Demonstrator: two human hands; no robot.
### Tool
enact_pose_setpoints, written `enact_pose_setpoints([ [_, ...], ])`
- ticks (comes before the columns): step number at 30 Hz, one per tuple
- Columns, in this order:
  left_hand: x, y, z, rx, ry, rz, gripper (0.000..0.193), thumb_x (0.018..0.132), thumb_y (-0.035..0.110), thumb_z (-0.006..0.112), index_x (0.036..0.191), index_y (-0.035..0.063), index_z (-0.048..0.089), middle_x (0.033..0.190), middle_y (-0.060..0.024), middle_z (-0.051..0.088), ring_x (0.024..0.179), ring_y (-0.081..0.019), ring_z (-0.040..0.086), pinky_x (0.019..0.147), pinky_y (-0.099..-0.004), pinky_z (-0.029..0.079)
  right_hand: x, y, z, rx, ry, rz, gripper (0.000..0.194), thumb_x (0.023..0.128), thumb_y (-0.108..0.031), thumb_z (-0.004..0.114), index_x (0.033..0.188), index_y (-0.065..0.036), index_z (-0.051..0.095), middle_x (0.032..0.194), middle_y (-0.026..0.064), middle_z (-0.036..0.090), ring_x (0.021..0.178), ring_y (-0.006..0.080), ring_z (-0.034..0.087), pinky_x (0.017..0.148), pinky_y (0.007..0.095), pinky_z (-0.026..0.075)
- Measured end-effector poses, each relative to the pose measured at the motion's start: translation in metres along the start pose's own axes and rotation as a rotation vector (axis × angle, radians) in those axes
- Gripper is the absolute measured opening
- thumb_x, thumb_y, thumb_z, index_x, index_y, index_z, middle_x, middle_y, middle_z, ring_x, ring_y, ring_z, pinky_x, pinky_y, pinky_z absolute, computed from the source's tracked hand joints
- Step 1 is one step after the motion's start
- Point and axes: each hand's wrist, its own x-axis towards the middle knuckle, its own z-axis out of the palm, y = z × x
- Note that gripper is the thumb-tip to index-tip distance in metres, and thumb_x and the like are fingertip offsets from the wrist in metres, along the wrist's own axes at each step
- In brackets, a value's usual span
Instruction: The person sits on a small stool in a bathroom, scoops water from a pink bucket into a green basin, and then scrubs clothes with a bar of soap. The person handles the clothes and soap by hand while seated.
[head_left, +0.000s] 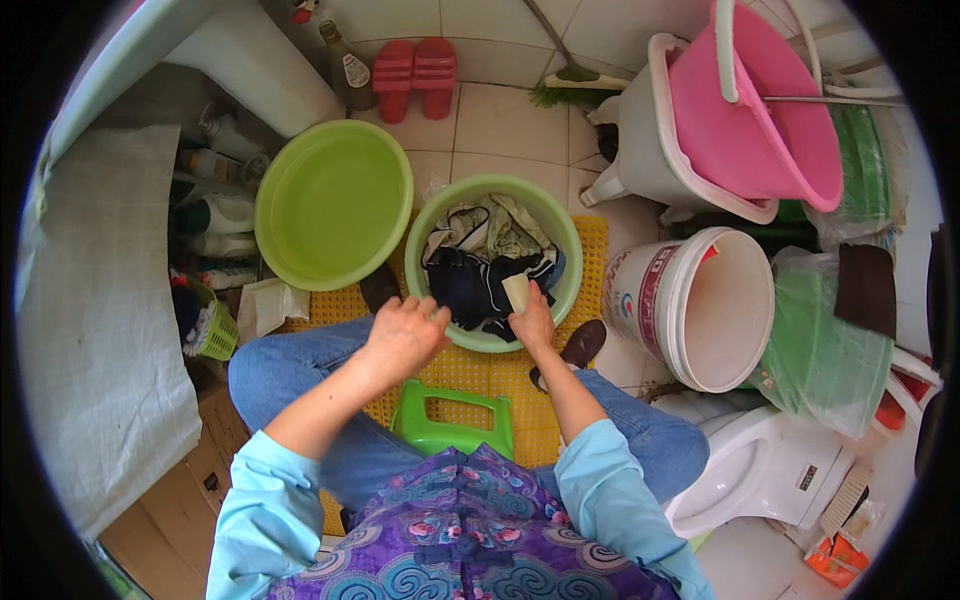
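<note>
A pale, cream-coloured block, probably a bar of soap (516, 292), is in the fingers of my right hand (534, 321). It is over the near right part of a light green plastic basin (571, 259). Dark navy clothing (459, 283) with white piping lies in that basin, below the block. Pale greenish cloth (510, 229) is bunched behind it. My left hand (409, 334), slightly blurred, is curled at the basin's near left rim; whether it grips anything is hidden. A second green basin (330, 202), tilted in view, stands to the left of the first.
A green plastic stool (450, 435) is between my knees, on yellow perforated matting (525, 405). To the right are a white bucket (645, 300), a pink bucket (750, 135) and a toilet (757, 472). Red slippers (414, 79) and a green-bristled broom (574, 86) are at the far wall.
</note>
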Motion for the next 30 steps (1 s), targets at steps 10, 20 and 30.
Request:
enact_pose_setpoints([
  [10, 0.008, -0.006, -0.009, -0.173, -0.126, 0.004, 0.041, 0.07, 0.022, 0.069, 0.105, 0.0047, 0.056, 0.084, -0.0084, 0.054, 0.079, -0.025, 0.056, 0.068, -0.0352, 0.044, 0.111, -0.029, 0.039, 0.103, -0.049, -0.156, 0.076, 0.063, -0.013, 0.066, 0.131, -0.005, 0.033, 0.129, 0.017, 0.038, 0.116, 0.0353, 0.043, 0.095, 0.0401, 0.038],
  [20, 0.083, -0.049, 0.102, -0.739, 0.142, -0.383, 0.026, 0.081, 0.013, 0.057, 0.103, -0.0006, 0.058, 0.092, -0.0182, 0.063, 0.088, -0.0334, 0.06, 0.073, -0.0389, 0.048, 0.115, -0.026, 0.005, 0.73, -0.534, 0.148, 0.042, 0.067, -0.01, 0.058, 0.105, -0.001, 0.046, 0.073, 0.006, 0.053, 0.056, 0.0143, 0.054, 0.052, 0.0279, 0.044],
  [30, 0.156, -0.079, 0.251, -0.909, -0.098, -0.785, 0.064, 0.08, 0.02, 0.062, 0.129, -0.0075, 0.034, 0.128, -0.0275, 0.042, 0.118, -0.0379, 0.042, 0.098, -0.041, 0.035, 0.007, 0.016, -0.049, 1.223, -0.335, 0.263, 0.041, 0.069, -0.007, 0.054, 0.107, 0.0, 0.044, 0.072, 0.0087, 0.056, 0.063, 0.0174, 0.056, 0.058, 0.0286, 0.045],
])
